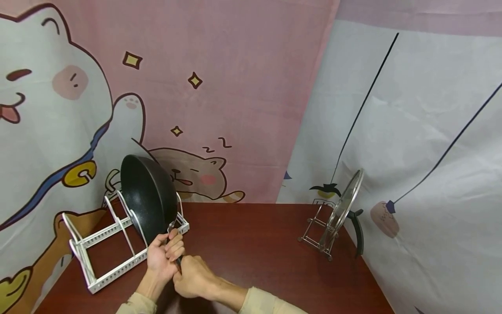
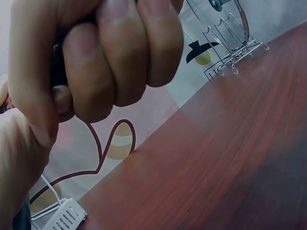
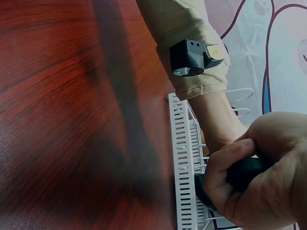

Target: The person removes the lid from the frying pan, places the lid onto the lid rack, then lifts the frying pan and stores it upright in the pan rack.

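A black wok point(image 1: 147, 196) stands tilted on its side among the upright bars of a white rack point(image 1: 117, 264), its hollow turned toward the right. Both hands grip its dark handle point(image 3: 247, 173), which points toward the person. My left hand point(image 1: 162, 257) curls its fingers round the handle nearer the pan. Just behind it, my right hand point(image 1: 194, 277) wraps the handle's end. Fingers hide most of the handle in the head view. In the left wrist view, the left hand's curled fingers point(image 2: 115, 57) fill the upper left, and the wok is out of sight.
At the right of the brown table point(image 1: 243, 244), a small metal wire rack point(image 1: 313, 237) holds a glass lid point(image 1: 347, 200) on edge, its black handle point(image 1: 357, 233) facing right. Printed cloth point(image 1: 251, 109) hangs behind and beside the table.
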The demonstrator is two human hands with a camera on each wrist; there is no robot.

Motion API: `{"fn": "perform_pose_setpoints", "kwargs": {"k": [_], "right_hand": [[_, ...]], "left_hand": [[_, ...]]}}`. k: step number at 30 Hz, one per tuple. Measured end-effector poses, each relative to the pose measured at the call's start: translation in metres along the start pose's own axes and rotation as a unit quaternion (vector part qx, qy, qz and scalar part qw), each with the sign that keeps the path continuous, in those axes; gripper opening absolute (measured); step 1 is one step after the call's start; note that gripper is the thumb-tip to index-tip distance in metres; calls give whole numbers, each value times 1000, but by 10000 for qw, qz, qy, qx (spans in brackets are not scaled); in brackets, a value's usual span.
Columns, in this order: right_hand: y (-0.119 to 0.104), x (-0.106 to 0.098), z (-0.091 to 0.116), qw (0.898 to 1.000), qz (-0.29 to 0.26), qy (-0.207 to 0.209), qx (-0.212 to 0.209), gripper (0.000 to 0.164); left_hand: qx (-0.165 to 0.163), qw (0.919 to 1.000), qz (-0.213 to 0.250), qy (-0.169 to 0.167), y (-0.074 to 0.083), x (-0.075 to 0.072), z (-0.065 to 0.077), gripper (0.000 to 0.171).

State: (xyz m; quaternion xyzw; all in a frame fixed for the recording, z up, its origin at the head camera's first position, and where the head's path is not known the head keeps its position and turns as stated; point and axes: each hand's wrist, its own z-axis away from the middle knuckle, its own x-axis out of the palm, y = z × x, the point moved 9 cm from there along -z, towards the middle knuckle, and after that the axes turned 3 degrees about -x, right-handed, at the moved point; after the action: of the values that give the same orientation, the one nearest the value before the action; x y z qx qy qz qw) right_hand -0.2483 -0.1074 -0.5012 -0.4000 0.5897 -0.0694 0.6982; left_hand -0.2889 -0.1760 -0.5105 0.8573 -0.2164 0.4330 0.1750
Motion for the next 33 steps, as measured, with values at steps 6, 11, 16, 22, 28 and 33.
{"fn": "perform_pose_setpoints", "kwargs": {"k": [6, 11, 16, 22, 28, 33], "right_hand": [[2, 5, 3, 9996, -262, -134, 38, 46], [2, 6, 5, 9992, -357, -118, 108, 45], [3, 10, 7, 9982, -546, -139, 224, 41], [2, 14, 9, 9950, -886, -376, 249, 43], [3, 18, 8, 9934, -994, -466, 321, 40], [5, 22, 9, 9870, -1421, -576, 481, 37]], "left_hand": [[-79, 9999, -71, 56, -1, 0, 3, 32], [-165, 9999, 9, 15, -2, 2, 4, 35], [-177, 9998, -64, 56, -1, 1, 7, 34], [-220, 9995, -85, 210, -1, -2, 12, 34], [-234, 9994, -37, 238, -1, 1, 14, 35], [-164, 9991, -47, 378, 1, 0, 17, 33]]}}
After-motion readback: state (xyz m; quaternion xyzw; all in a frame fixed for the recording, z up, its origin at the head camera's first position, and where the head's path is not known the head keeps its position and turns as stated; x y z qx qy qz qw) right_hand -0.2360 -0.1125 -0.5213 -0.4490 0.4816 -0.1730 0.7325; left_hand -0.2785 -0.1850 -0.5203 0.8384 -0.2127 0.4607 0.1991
